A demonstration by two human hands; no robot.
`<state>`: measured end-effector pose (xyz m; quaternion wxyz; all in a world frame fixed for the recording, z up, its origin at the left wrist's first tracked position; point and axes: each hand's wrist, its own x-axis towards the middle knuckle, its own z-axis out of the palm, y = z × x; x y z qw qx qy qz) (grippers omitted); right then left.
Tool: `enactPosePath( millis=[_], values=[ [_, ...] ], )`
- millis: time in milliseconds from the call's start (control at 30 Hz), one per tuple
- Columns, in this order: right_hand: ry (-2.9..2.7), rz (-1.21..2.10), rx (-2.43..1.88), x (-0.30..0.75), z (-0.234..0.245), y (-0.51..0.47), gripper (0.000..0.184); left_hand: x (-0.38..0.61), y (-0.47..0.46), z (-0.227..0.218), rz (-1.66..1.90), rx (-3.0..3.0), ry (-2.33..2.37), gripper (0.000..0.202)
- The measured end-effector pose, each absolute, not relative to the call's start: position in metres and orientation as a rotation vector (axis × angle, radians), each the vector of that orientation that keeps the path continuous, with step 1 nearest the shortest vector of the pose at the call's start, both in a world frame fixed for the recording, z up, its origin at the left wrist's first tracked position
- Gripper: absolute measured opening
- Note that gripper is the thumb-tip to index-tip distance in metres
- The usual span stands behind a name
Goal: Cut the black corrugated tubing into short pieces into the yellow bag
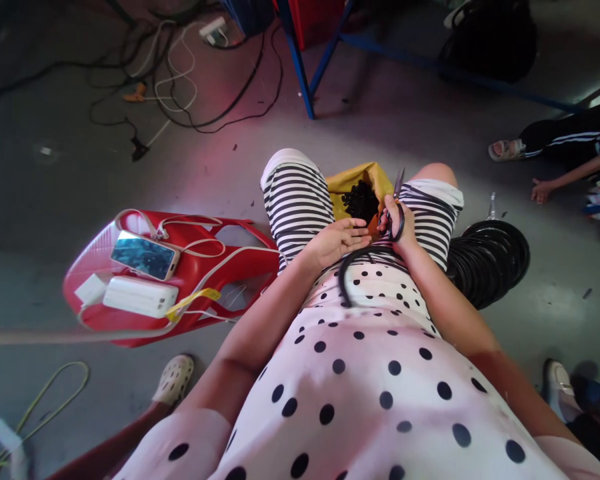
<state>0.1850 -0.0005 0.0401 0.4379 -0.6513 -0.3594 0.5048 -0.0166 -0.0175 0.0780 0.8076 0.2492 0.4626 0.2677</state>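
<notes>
My right hand (403, 230) is closed around black-handled scissors (398, 187), their blades pointing away from me. Just left of it, my left hand (337, 241) lies low over my lap with its fingers stretched out and nothing visibly gripped. A curved black tube or cord (347, 277) rests on my lap below both hands; part of it is hidden. Between my thighs sits a yellow bag (379, 177), its mouth facing up. Small black pieces (361, 200) are heaped inside it, too small to name.
Coiled black rings (495, 260) stand on the floor by my right thigh. At left, a red stool (195, 263) carries a phone (144, 255) and a white power bank (140, 297). Cables (173, 73) tangle ahead near a blue metal frame (305, 93). Another person's hand (543, 191) is at right.
</notes>
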Motion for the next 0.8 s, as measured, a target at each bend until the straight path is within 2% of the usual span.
enactPosePath(
  millis=[100, 167, 267, 400, 533, 633, 800],
  values=[
    [-0.891, 1.275, -1.599, 0.185, 0.038, -0.001, 0.081, -0.037, -0.027, 0.083, 0.614, 1.002, 1.004, 0.045],
    [-0.884, 1.273, -1.591, 0.184, 0.038, -0.001, 0.080, -0.053, -0.030, 0.085, 0.564, 1.266, 1.002, 0.033],
    [-0.835, 1.276, -1.593, 0.180, 0.043, -0.004, 0.079, -0.070, -0.038, 0.091, 0.474, 1.349, 0.940, 0.022],
    [-0.810, 1.340, -1.601, 0.178, 0.056, -0.013, 0.081, -0.058, -0.053, 0.107, 0.635, 1.090, 0.943, 0.026],
    [-0.805, 1.546, -1.530, 0.187, 0.081, -0.018, 0.084, -0.019, -0.049, 0.125, 0.908, 0.583, 0.927, 0.018],
    [-0.821, 1.639, -1.471, 0.201, 0.104, -0.015, 0.078, 0.005, -0.027, 0.135, 0.921, 0.266, 0.911, 0.027],
    [-1.060, 1.562, -1.581, 0.217, 0.124, -0.006, 0.071, 0.021, 0.001, 0.143, 0.849, 0.109, 1.019, 0.036]
  ],
)
